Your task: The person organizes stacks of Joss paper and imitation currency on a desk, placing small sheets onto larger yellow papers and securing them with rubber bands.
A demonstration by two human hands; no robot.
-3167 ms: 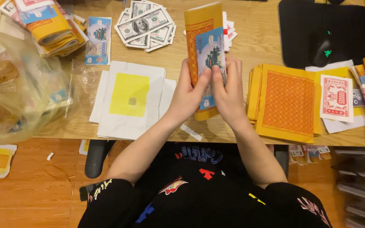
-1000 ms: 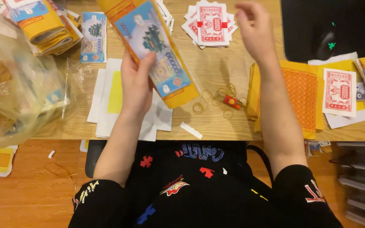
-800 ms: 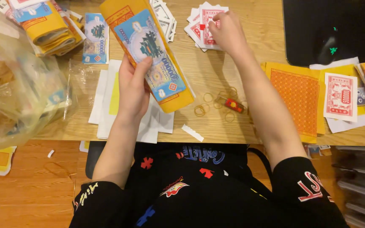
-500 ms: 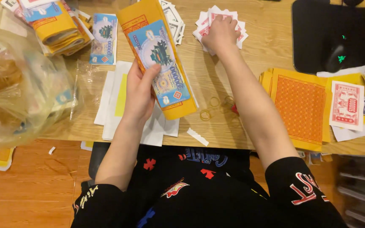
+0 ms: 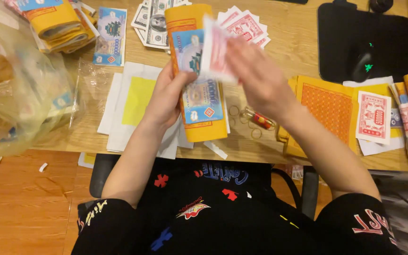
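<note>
My left hand [image 5: 166,97] grips a tall stack of yellow paper sheets with blue printed notes on top [image 5: 199,101], held upright over the wooden table [image 5: 284,28]. My right hand [image 5: 256,78] holds a red and white paper note [image 5: 213,52], blurred by motion, right over the top of that stack. A fan of similar red and white notes [image 5: 244,26] lies on the table just beyond my right hand.
White sheets with a yellow square [image 5: 135,101] lie left of the stack. Grey banknote-style papers [image 5: 152,21], a blue note [image 5: 110,35] and yellow bundles [image 5: 57,23] sit at the back left. A clear plastic bag [image 5: 10,89] fills the left. Orange patterned sheets [image 5: 329,113], rubber bands [image 5: 234,111] and a dark mouse pad [image 5: 364,42] lie right.
My right hand reached to the fan of red and white notes, picked one up and brought it back over the stack. My left hand has kept hold of the stack.
</note>
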